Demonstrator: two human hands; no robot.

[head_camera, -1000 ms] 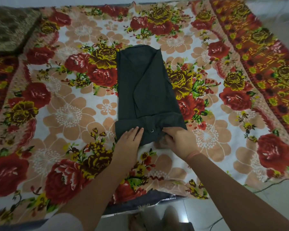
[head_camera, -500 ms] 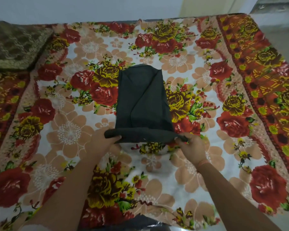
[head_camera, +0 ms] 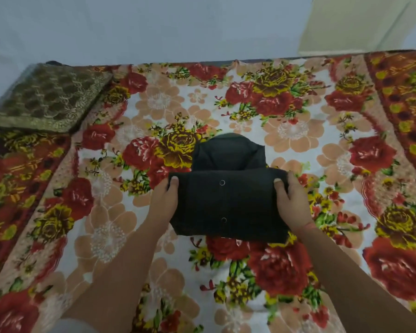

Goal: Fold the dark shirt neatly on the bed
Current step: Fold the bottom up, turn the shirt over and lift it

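Note:
The dark shirt [head_camera: 228, 200] lies in the middle of the bed [head_camera: 135, 236], doubled over into a short block with two snap buttons facing up. Its upper part still shows beyond the folded edge. My left hand [head_camera: 165, 200] pinches the left corner of the folded-over layer, thumb on top. My right hand [head_camera: 289, 200] pinches the right corner the same way. The fingers of both hands are hidden under the cloth.
The bed carries a floral blanket in red, yellow and peach. An olive patterned cushion [head_camera: 46, 97] lies at the back left corner. A pale wall [head_camera: 178, 25] runs behind the bed. The blanket's dark red border [head_camera: 404, 97] runs along the right side.
Both hands took hold of the shirt's near hem, lifted it and carried it away from me over the rest of the shirt. The long strip is now a short folded block.

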